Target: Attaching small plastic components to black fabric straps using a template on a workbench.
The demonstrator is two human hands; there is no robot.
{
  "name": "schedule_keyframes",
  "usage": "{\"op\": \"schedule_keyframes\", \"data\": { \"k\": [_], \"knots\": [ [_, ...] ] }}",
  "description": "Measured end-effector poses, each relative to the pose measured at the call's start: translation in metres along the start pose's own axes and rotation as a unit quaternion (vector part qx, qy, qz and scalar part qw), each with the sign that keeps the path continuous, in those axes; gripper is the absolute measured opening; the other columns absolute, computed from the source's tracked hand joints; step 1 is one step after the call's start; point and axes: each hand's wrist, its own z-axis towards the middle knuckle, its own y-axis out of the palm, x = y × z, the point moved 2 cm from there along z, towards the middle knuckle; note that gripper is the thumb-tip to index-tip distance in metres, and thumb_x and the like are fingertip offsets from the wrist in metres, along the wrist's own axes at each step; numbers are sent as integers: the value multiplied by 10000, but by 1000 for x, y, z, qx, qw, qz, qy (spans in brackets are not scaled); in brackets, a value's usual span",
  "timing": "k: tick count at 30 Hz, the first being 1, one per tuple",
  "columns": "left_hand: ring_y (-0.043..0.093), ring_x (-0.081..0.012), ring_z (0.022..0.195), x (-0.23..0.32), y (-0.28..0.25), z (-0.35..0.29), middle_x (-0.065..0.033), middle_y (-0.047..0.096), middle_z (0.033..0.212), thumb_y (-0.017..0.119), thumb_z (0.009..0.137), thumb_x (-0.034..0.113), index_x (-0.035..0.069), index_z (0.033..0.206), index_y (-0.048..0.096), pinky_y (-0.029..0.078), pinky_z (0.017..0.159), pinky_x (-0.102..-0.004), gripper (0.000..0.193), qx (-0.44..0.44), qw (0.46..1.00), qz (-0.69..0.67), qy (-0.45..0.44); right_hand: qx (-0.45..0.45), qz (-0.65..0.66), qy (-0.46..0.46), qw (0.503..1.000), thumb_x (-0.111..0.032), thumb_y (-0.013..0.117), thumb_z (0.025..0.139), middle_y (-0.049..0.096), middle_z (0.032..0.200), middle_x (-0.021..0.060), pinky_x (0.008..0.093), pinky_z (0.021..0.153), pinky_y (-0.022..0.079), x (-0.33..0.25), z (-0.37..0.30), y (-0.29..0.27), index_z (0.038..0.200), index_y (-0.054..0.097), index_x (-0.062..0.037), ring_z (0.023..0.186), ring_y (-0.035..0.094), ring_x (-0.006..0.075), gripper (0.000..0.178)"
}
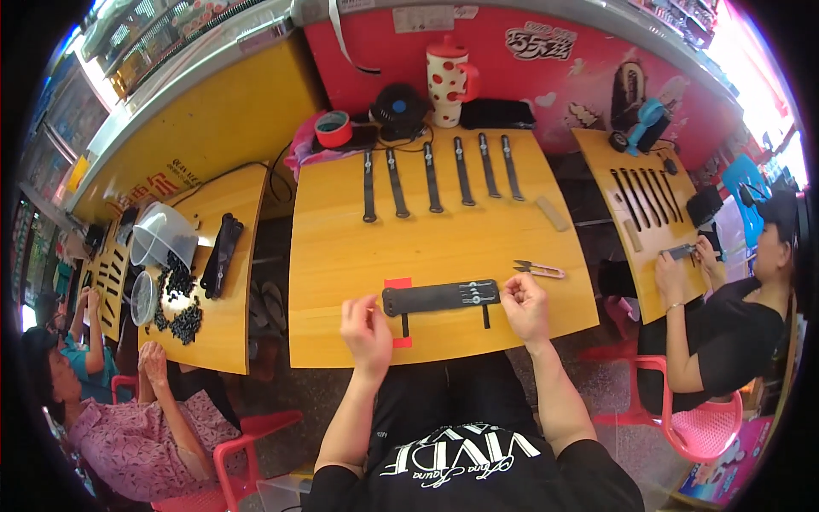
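A flat black strap (439, 297) with white print lies crosswise near the front of my table. Red tape (397, 282) shows above and below its left end, and two thin black strips stick out below it. My left hand (367, 333) is just beside the strap's left end, fingers curled and pressed together. At the right end my right hand (525, 307) has thumb and fingers pinched, close against the strap's tip. What either hand pinches, if anything, is too small to make out. Small thread snips (539, 270) lie just beyond my right hand.
Several narrow black straps (429, 177) lie in a row at the back of the wooden table (341, 256), with a wooden block (551, 213) to their right. Behind stand a tumbler (446, 85), a fan (398, 111) and a tape roll (333, 130). People work at tables on both sides.
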Motion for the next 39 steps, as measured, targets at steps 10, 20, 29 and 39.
{"op": "schedule_keyframes", "data": {
  "k": [10,20,29,39],
  "knots": [
    [136,-415,1465,19,-11,-24,-177,161,1594,522,911,548,-11,1477,308,235,1079,-610,824,-348,856,362,127,6,14,-1,1000,52,697,783,536,706,3,222,534,412,-4,-1,10,840,548,-7,588,486,49,171],
    [566,-349,1021,-21,0,57,-150,670,970,653,869,367,11,1025,684,391,904,-513,391,-131,966,223,-3,10,204,57,977,44,658,848,569,759,0,198,554,445,20,9,-12,900,581,-8,625,532,51,106],
    [415,-342,1205,-69,62,155,-188,519,1252,746,781,470,34,1032,706,343,979,-489,504,-45,884,435,-164,5,157,23,987,10,626,901,568,752,-15,190,536,454,4,-5,-2,897,583,-15,599,526,34,50],
    [425,-356,1160,-106,-38,129,-149,533,1172,768,780,274,46,806,671,390,929,-503,249,-16,915,372,-153,-5,160,5,987,3,616,912,574,758,-14,201,544,439,4,1,-10,901,583,-13,607,527,38,39]
  ]
}}
